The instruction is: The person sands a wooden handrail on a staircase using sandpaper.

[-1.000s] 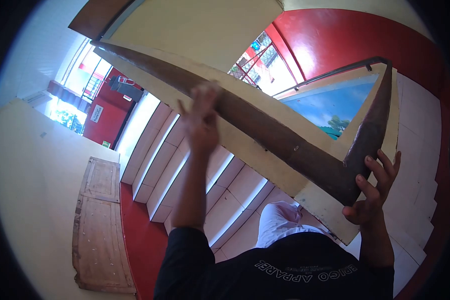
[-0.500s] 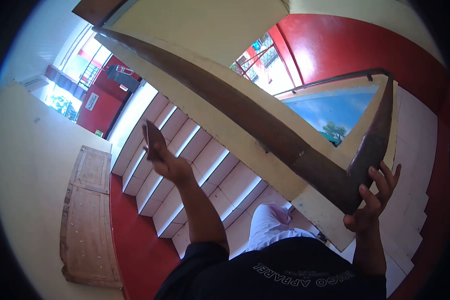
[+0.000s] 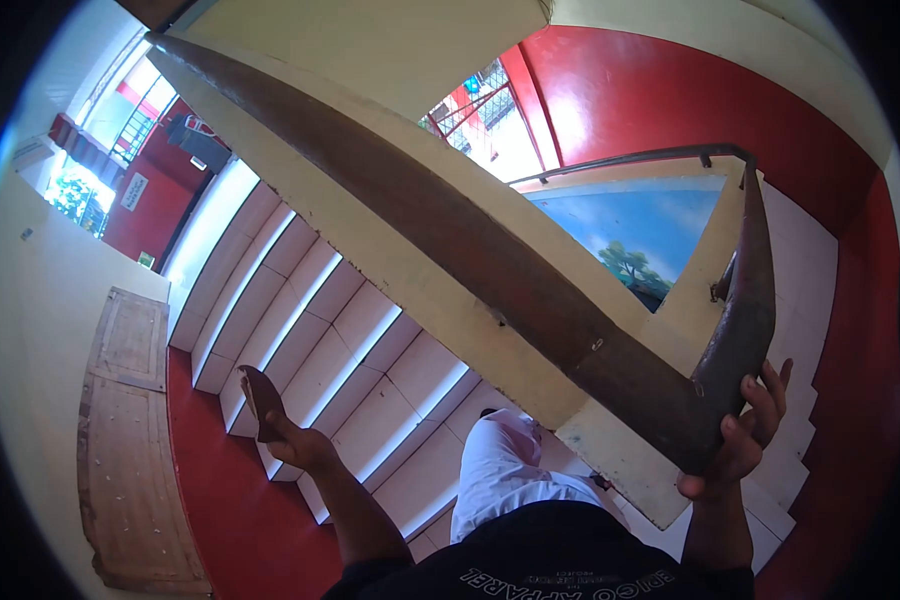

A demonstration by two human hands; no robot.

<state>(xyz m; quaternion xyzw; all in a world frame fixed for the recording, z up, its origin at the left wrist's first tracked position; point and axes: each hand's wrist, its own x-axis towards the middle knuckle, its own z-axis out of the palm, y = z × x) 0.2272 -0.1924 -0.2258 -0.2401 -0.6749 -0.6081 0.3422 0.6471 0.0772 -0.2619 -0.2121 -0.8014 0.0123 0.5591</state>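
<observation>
My left hand (image 3: pixel 298 444), low over the stairs, has its fingers closed on a folded brown sheet (image 3: pixel 260 400) that looks like sandpaper. My right hand (image 3: pixel 738 445) is at the lower corner of a wide brown handrail (image 3: pixel 450 250), its thumb and bent fingers set around the edge. The rail's surface has scuffs and one small pale mark near the corner. It runs on top of a cream wall (image 3: pixel 625 435) and turns sharply upward at the right.
Tiled steps (image 3: pixel 315 340) fill the left, beside a red skirting band (image 3: pixel 230 500). A worn wooden panel (image 3: pixel 130 440) lies along the left wall. Behind the rail, a painted landscape (image 3: pixel 630 235) covers a wall. More steps (image 3: pixel 795 340) are at the right.
My left hand has moved down and left, away from the rail, with the brown sheet still in it. My right hand stays at the rail's corner. The view has shifted slightly.
</observation>
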